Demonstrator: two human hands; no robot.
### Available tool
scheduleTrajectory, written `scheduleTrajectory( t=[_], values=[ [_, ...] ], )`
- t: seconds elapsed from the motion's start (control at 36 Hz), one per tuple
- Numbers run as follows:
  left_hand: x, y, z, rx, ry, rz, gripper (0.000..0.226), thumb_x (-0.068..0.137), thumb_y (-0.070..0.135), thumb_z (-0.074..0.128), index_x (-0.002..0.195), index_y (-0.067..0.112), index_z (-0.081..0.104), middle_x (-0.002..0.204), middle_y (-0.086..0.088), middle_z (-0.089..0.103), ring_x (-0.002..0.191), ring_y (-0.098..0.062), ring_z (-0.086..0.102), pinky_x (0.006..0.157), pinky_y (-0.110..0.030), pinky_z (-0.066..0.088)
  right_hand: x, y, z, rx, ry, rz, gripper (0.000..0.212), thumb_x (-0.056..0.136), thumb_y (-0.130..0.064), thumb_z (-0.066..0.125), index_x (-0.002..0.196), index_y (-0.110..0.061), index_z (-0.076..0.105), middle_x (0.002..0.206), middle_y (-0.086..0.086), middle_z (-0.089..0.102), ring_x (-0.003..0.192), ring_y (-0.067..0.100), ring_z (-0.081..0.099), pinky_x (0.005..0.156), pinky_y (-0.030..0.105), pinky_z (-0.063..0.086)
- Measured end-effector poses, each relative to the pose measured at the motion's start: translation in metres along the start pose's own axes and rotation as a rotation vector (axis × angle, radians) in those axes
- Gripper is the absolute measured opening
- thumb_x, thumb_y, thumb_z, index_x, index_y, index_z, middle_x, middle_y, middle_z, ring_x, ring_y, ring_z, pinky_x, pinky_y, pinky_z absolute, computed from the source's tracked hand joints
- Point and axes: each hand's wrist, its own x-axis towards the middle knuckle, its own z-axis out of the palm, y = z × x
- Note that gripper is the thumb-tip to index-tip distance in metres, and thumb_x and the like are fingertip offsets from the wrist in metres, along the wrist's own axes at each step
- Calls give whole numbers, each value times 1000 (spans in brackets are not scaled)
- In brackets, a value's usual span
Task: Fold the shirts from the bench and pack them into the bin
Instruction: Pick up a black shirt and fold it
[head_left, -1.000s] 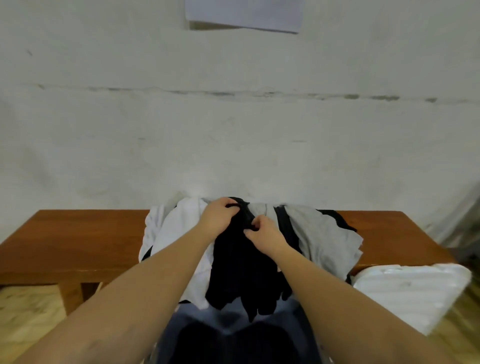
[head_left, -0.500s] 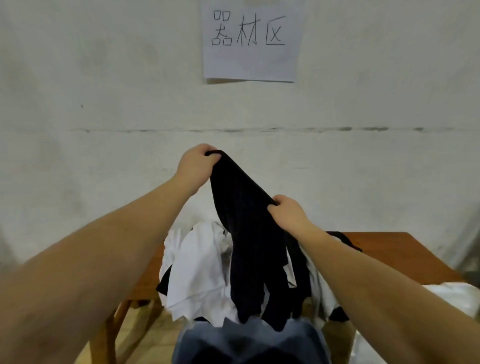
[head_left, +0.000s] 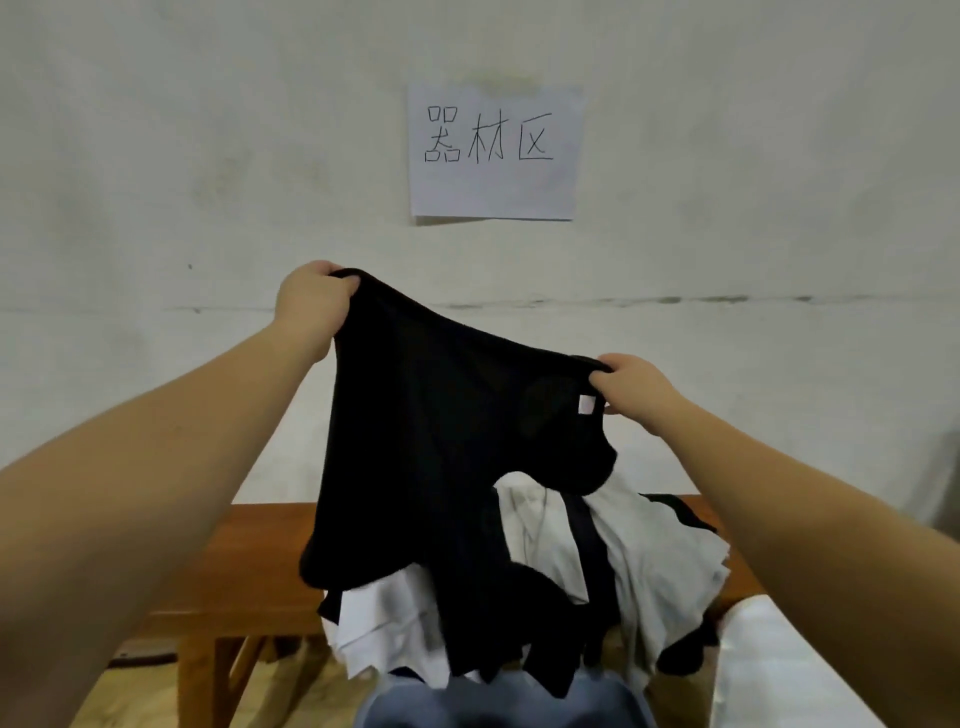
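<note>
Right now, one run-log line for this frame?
left hand: gripping black shirt | right hand: gripping it | shirt: aloft, unfolded | pile: on bench

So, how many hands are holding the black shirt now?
2. The left hand grips the black fabric shirt at its upper left edge; the right hand grips its upper right edge, near a white tag.

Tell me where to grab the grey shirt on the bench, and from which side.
Take the grey shirt by its loose right edge, coming in from the right. That side lies bare on the bench, while the held-up black shirt, pinched by the left hand and right hand, hangs over its left part, and a dark strip crosses its middle. Its collar is not visible.
</note>
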Motion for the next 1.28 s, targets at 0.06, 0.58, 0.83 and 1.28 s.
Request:
scheduleTrajectory(
  t=[0.06, 0.58, 0.83, 1.28],
  values=[
    [0, 3, -7, -43, -1, -26, 8, 92, 16, 58, 95, 13, 65, 98, -10, 66, 94, -29, 65, 88, -39, 53, -2, -5, -9, 45, -16, -11, 17, 89, -12, 48, 100, -9, 62, 100, 14, 67, 92, 29, 67, 75, 39, 60],
    [-20, -1, -2, 79, -150, -82, 13, 87, 12, 57, 98, 11, 64, 105, -15, 67, 91, -28, 63, 68, -30, 49, -16, -40, -28, 475, -224, -97, 21, 96, -15, 52, 110, -12, 68, 100, 3, 73, 91, 18, 71, 79, 34, 57],
    [-78, 40, 66, 117, -762, 126, 47, 86, 33, 72, 125, 22, 49, 115, 6, 68, 104, -14, 64, 94, -33, 47, -20, -90, -1, 413, -273, -192, 17, 89, -14, 56, 102, -5, 65, 79, 8, 61, 69, 20, 57, 58, 30, 43],
    [-55, 37, 48, -240, -416, 0, 19, 95, 23, 56, 110, 17, 67, 105, -5, 72, 95, -20, 69, 82, -33, 55, -20, -25, -7, 177, -646, 33, 23, 93, -19, 65, 115, -11, 67, 112, 6, 73, 105, 20, 69, 91, 32, 54]
  ],
)
